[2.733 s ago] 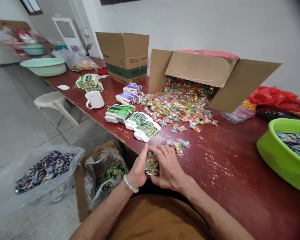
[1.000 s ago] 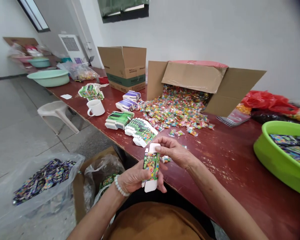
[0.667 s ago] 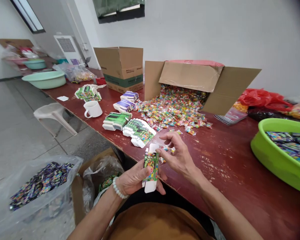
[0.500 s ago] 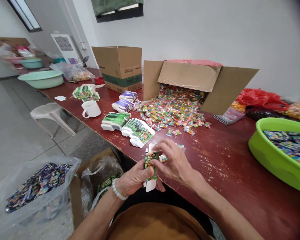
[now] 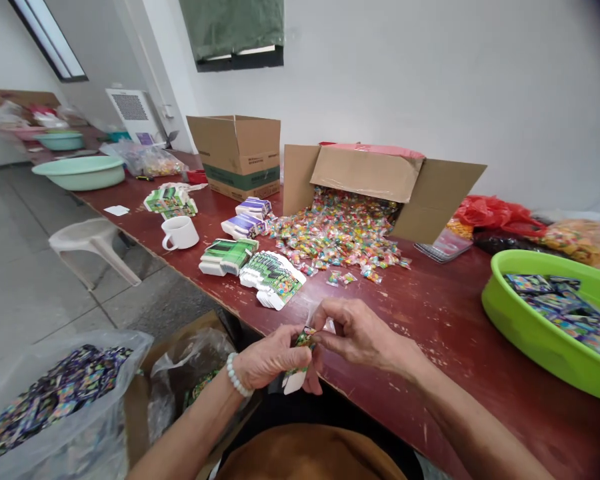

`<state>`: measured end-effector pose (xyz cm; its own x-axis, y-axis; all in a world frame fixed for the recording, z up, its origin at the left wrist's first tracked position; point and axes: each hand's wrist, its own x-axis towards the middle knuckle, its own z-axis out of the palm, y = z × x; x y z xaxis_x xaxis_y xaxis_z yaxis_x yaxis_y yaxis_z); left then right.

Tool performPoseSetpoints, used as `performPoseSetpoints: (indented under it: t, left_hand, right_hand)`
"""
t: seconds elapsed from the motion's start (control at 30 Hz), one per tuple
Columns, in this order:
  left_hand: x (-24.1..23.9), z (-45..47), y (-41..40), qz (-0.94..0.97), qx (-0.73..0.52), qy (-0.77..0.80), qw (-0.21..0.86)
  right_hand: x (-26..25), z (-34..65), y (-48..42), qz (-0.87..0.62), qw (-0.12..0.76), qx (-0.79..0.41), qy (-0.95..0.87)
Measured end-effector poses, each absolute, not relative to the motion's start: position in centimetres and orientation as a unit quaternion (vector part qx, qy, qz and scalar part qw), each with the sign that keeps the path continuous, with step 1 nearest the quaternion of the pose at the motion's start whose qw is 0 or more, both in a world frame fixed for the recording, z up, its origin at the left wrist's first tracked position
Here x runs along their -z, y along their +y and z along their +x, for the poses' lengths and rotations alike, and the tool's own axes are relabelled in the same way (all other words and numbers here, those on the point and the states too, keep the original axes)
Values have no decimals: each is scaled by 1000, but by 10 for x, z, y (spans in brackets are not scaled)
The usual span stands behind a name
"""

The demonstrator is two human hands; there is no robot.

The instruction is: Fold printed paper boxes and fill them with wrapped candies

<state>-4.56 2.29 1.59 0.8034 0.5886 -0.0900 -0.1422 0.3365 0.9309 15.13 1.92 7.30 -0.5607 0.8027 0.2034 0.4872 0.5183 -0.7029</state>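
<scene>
My left hand (image 5: 270, 360), with a pale bead bracelet at the wrist, is closed around a small green printed candy box (image 5: 295, 381). A white flap sticks out at the box's lower end. The thumb and fingers of my right hand (image 5: 365, 335) pinch at the upper end of the same box, and they hide most of it. Just beyond my hands a fanned stack of flat green boxes (image 5: 275, 280) lies on the red table (image 5: 405, 387). Behind it is a heap of small wrapped candies (image 5: 340, 230), spilling from a tipped cardboard box (image 5: 365, 175).
A lime-green basin (image 5: 510, 323) with dark packets stands at right. Near the table's left edge are a white mug (image 5: 180, 233), more green boxes (image 5: 227, 255) and purple boxes (image 5: 244, 225). A plastic bag of packets (image 5: 65, 393) sits on the floor by a white stool (image 5: 87, 233).
My right fingers have closed in on the box's upper end, and the box is now more tilted and covered. The camera view has shifted slightly, so the table things appear lower.
</scene>
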Motion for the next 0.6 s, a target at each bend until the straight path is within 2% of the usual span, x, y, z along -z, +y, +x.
performPoseSetpoints:
  t: [0.13, 0.23, 0.3, 0.43, 0.53, 0.6]
  left_hand:
    - [-14, -44, 22, 530, -187, 212, 799]
    - [-17, -41, 17, 510, -160, 235, 812]
    - [-19, -37, 14, 486, -196, 278, 805]
    - [-17, -31, 12, 436, -324, 342, 767]
    - [-11, -26, 12, 397, -362, 346, 769]
    - [-8, -23, 13, 390, -387, 346, 760]
  right_hand:
    - [-67, 154, 16, -377, 236, -364, -818]
    - [-59, 153, 18, -342, 223, -464, -786]
    - [-53, 152, 20, -344, 256, -489, -760]
    - [-39, 143, 23, -442, 388, -385, -712]
    - [-31, 136, 21, -443, 381, -448, -677]
    - [-27, 133, 20, -449, 390, -446, -668]
